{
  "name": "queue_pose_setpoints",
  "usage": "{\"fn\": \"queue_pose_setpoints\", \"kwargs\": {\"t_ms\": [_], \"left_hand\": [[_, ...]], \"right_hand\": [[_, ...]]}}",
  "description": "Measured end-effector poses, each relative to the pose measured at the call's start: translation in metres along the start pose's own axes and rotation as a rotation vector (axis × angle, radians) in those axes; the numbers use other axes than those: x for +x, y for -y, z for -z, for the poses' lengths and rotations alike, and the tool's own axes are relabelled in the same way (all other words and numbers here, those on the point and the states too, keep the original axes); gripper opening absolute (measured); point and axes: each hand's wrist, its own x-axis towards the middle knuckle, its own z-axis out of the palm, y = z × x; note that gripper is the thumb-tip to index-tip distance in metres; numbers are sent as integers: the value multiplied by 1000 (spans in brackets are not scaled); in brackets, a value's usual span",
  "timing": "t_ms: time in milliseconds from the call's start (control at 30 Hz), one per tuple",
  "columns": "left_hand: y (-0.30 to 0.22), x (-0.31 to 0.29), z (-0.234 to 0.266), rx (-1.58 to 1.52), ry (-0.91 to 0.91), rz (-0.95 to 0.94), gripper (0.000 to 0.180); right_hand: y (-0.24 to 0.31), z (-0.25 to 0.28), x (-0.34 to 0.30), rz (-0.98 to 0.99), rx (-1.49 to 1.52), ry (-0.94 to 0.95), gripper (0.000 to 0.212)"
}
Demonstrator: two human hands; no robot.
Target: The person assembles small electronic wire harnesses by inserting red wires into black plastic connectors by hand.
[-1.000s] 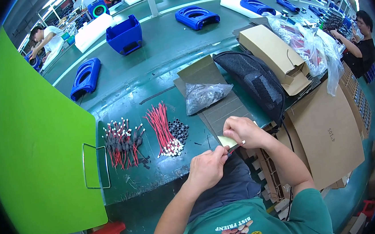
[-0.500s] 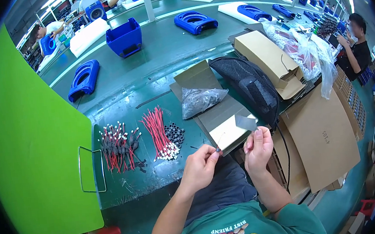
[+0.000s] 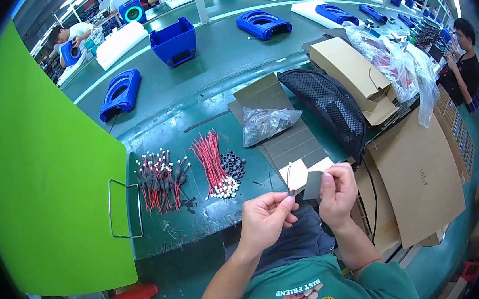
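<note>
My left hand (image 3: 265, 218) pinches a small dark part with a thin wire lead (image 3: 288, 175) sticking up from it. Close by, my right hand (image 3: 337, 195) grips a flat dark-grey piece (image 3: 312, 186) between thumb and fingers, its edge near the dark part. Below them lies a pale rectangular sheet (image 3: 294, 173) on cardboard. To the left are a bundle of red wires (image 3: 207, 152) with white connectors, a cluster of black ring-like caps (image 3: 232, 164), and a pile of red wires with dark lumps (image 3: 160, 182).
A clear bag of dark parts (image 3: 269, 125) rests on cardboard. Right of it are a black mesh bag (image 3: 327, 110) and an open carton (image 3: 353, 77). A green panel (image 3: 54, 183) stands left. Blue speaker housings (image 3: 121, 94) line the bench behind; co-workers sit beyond.
The grey piece has turned and moved down and left, closer to the dark part. The view has shifted slightly, and both hands have come nearer each other.
</note>
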Motion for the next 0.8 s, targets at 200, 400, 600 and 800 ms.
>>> {"fn": "queue_pose_setpoints", "kwargs": {"t_ms": [200, 400, 600, 800], "left_hand": [[13, 7, 18, 195, -68, -365, 15], [-1, 4, 14, 426, -7, -562, 16], [-3, 0, 18, 421, 132, -636, 19], [-1, -3, 21, 371, 208, -529, 20]], "right_hand": [[5, 19, 13, -1061, 1076, 658, 15], [25, 3, -3, -1378, 1353, 952, 36], [13, -16, -37, -1299, 2011, 1193, 72], [19, -25, -42, -1136, 2185, 1487, 87]]}}
